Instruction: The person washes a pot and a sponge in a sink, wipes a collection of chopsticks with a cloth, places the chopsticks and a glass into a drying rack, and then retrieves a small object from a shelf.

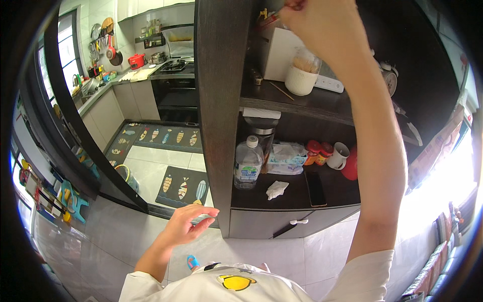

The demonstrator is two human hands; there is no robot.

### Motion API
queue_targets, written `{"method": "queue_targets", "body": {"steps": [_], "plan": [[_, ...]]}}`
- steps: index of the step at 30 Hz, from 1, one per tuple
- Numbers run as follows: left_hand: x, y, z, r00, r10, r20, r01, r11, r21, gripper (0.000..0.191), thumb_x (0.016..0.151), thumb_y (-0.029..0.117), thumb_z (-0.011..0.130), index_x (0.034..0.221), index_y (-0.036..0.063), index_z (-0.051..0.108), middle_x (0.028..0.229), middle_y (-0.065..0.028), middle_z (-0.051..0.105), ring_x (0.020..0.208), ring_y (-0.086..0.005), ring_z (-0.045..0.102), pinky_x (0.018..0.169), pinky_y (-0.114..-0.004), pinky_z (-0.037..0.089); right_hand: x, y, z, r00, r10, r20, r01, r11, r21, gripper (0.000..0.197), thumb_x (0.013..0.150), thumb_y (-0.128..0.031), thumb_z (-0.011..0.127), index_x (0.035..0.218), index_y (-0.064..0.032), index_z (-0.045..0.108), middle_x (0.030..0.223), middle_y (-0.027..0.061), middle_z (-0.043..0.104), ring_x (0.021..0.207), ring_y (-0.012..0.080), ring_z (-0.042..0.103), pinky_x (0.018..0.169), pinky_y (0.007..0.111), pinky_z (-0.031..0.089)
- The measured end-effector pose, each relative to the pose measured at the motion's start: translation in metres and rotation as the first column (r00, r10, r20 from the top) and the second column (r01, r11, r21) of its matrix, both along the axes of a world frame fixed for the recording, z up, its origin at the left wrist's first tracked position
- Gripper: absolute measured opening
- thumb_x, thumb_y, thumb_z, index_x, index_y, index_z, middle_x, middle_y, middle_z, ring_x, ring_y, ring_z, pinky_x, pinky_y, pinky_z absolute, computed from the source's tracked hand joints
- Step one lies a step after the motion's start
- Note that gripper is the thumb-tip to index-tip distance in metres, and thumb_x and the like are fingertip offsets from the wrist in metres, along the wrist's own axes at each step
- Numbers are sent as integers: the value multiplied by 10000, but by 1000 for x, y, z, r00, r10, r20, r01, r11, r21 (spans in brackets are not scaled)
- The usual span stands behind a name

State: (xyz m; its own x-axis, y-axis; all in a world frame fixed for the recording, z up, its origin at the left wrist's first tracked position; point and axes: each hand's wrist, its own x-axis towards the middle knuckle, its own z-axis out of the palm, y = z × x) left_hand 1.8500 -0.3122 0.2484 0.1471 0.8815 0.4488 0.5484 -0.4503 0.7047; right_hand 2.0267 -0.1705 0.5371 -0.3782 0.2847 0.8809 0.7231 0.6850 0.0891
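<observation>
My left hand [188, 222] hangs before my body, fingers curled and apart, with nothing seen between them. My right hand [313, 22] is raised to the upper shelf at the top edge, beside a small red and gold item [268, 17]; its fingertips are cut off or hidden. Below it stand a white board or box [281, 54] and a ribbed white holder of toothpicks or cotton swabs [301, 79]. A thin stick [281, 91] lies on that shelf near a white power strip [329, 83]. A black phone [314, 188] and a crumpled tissue [277, 190] lie on the lower shelf.
The lower shelf holds a clear plastic bottle [248, 162], a tissue pack [286, 158], red-lidded jars [319, 152] and a white mug [338, 156]. A dark upright panel [219, 94] separates the cabinet from the kitchen doorway. A fish-patterned mat [182, 187] lies on the kitchen floor.
</observation>
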Motion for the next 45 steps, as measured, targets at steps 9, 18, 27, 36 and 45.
{"method": "queue_targets", "body": {"steps": [9,18,27,36,45], "plan": [[3,-6,-7,999,-20,-25,20,1000,0,218,679,17,597,891,64,580,779,-55,604,699,-183,578,598,-255,462,-29,33,0,978,-185,93,176,979,99,130,621,-64,572,684,50,568,752,228,532,752,331,547,667,356,456],[3,-10,-12,999,1,-34,-1,1000,11,205,678,22,601,877,70,585,776,-63,600,689,-184,576,584,-251,457,-11,4,15,663,-513,546,310,851,424,122,658,-84,519,669,22,578,759,178,557,720,335,549,648,375,450],[31,30,155,820,381,-427,63,681,730,238,631,-22,570,861,39,583,835,-67,570,785,-238,540,676,-311,444,15,-27,11,958,218,-186,-250,954,-165,122,686,-82,535,650,33,555,639,182,547,646,273,571,605,313,463],[77,108,254,-105,690,-716,-95,710,698,253,694,148,490,908,53,587,942,-68,557,1038,-174,410,920,-333,251,100,-31,4,891,334,-306,-178,880,441,121,745,-126,533,817,-32,560,688,72,560,606,167,526,547,243,408],[86,170,270,-422,395,-816,-349,760,548,467,747,406,453,1096,99,503,1178,-104,433,1178,-244,277,985,-479,-7,76,102,-21,966,159,204,-133,981,-138,266,697,-172,566,927,-40,558,858,166,558,806,292,544,708,347,425]]}}
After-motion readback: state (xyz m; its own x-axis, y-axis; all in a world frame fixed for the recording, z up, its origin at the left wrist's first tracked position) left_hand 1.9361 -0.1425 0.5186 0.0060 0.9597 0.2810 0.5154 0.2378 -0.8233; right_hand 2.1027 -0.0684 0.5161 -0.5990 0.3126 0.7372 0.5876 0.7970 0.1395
